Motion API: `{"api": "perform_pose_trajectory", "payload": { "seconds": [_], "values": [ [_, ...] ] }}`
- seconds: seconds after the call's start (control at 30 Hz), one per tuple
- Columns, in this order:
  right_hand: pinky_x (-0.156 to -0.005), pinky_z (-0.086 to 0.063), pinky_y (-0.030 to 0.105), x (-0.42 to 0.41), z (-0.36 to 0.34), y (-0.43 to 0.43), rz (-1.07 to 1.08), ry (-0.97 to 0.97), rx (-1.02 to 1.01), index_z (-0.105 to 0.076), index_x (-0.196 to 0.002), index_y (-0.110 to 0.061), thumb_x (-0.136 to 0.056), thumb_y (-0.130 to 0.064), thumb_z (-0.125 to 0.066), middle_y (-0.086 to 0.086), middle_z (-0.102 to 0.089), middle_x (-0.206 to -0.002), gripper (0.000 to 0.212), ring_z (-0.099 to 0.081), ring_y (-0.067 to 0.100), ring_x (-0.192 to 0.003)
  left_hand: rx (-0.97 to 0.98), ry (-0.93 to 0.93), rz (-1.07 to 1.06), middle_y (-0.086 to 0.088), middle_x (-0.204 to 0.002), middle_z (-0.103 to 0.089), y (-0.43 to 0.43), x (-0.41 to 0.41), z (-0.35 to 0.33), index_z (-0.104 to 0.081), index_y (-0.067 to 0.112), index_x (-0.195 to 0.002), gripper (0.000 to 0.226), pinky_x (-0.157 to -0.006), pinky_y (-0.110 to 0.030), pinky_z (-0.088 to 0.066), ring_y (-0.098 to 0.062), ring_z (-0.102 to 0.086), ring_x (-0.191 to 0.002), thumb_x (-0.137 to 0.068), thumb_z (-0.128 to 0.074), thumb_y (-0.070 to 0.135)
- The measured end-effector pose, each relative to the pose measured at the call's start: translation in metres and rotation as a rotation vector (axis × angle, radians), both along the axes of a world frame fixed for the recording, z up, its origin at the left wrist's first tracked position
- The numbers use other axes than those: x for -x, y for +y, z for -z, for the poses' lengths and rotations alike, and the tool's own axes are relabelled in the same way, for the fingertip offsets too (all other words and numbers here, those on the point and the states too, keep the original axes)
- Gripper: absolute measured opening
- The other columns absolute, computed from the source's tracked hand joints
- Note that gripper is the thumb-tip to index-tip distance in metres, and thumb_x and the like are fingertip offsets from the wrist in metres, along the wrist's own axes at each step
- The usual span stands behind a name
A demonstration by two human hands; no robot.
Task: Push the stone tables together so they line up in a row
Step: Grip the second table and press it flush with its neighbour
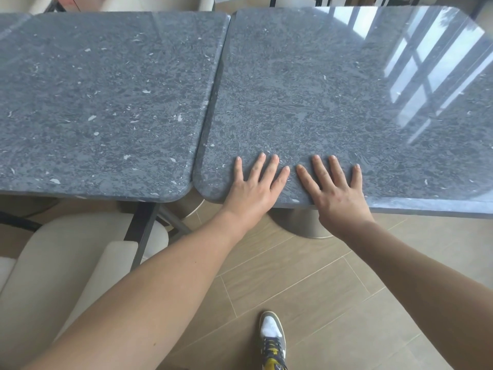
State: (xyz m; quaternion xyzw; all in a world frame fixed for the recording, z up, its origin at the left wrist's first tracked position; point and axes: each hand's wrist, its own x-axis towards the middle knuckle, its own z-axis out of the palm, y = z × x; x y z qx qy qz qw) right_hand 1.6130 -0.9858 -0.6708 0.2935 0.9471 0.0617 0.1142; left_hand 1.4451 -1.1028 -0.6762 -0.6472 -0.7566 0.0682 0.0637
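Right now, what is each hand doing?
Left hand: open, flat on the right stone table, holding nothing.
Right hand: open, flat on the same table, holding nothing.

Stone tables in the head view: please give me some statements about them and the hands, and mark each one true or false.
1. Both hands lie flat on the right stone table. True.
2. The left hand rests on the left stone table. False: it is on the right one.
3. The right hand holds a cup. False: it is open and holds nothing.
4. The near edges of the tables are not level. True.
5. A cream chair stands near the left table. True.
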Motion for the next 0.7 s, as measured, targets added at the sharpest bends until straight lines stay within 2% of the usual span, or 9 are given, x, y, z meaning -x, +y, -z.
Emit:
{"api": "perform_pose_trajectory", "payload": {
  "seconds": [0.23, 0.37, 0.5, 0.57, 0.63, 0.7],
  "values": [
    [-0.121, -0.015, 0.078, -0.005, -0.002, -0.004, 0.015, 0.019, -0.001, -0.003, -0.17, -0.026, -0.089, -0.015, -0.02, 0.016, -0.008, -0.179, 0.083, -0.012, 0.047, -0.164, -0.026, -0.021, 0.008, -0.02, -0.167, -0.017, -0.002, -0.006, -0.002, -0.015, 0.014, -0.158, 0.077, -0.109, -0.077, -0.02, -0.042, -0.02, -0.154, -0.081, -0.022, 0.007],
    [-0.121, -0.016, 0.077, -0.006, 0.0, -0.005, 0.021, 0.019, -0.013, -0.001, -0.169, -0.027, -0.09, -0.015, -0.02, 0.015, -0.008, -0.179, 0.082, -0.012, 0.046, -0.164, -0.033, -0.014, 0.012, -0.018, -0.167, -0.019, -0.003, -0.003, -0.001, -0.016, 0.015, -0.158, 0.077, -0.109, -0.075, -0.022, -0.041, -0.022, -0.153, -0.084, -0.037, 0.009],
    [-0.118, -0.018, 0.08, -0.005, 0.0, -0.006, 0.022, 0.056, 0.006, -0.017, -0.169, -0.024, -0.091, -0.017, -0.024, 0.018, -0.021, -0.177, 0.078, -0.021, 0.05, -0.161, -0.076, 0.007, 0.057, -0.017, -0.166, -0.024, -0.003, 0.003, 0.003, -0.019, 0.016, -0.157, 0.075, -0.109, -0.073, -0.025, -0.041, -0.027, -0.152, -0.086, -0.042, 0.01],
    [-0.117, -0.021, 0.081, -0.004, 0.001, -0.007, 0.025, 0.076, 0.007, -0.024, -0.168, -0.023, -0.094, -0.019, -0.024, 0.02, -0.027, -0.174, 0.073, -0.027, 0.052, -0.159, -0.087, 0.012, 0.078, -0.017, -0.166, -0.025, -0.003, 0.006, 0.006, -0.02, 0.016, -0.157, 0.08, -0.109, -0.073, -0.025, -0.041, -0.028, -0.151, -0.085, -0.054, 0.01],
    [-0.115, -0.023, 0.082, -0.003, 0.0, -0.008, 0.04, 0.115, 0.025, -0.032, -0.165, -0.022, -0.095, -0.026, -0.017, 0.021, -0.034, -0.171, 0.072, -0.033, 0.053, -0.156, -0.096, 0.015, 0.085, -0.017, -0.165, -0.026, -0.003, 0.008, 0.007, -0.021, 0.016, -0.157, 0.084, -0.109, -0.073, -0.025, -0.042, -0.029, -0.151, -0.083, -0.06, 0.011],
    [-0.116, -0.023, 0.081, 0.0, 0.0, -0.01, 0.057, 0.107, 0.029, -0.032, -0.165, -0.024, -0.093, -0.031, -0.013, 0.02, -0.034, -0.172, 0.075, -0.033, 0.052, -0.156, -0.11, 0.016, 0.094, -0.017, -0.165, -0.028, -0.003, 0.01, 0.009, -0.023, 0.016, -0.157, 0.084, -0.109, -0.072, -0.026, -0.042, -0.03, -0.15, -0.082, -0.061, 0.011]
  ]
}}
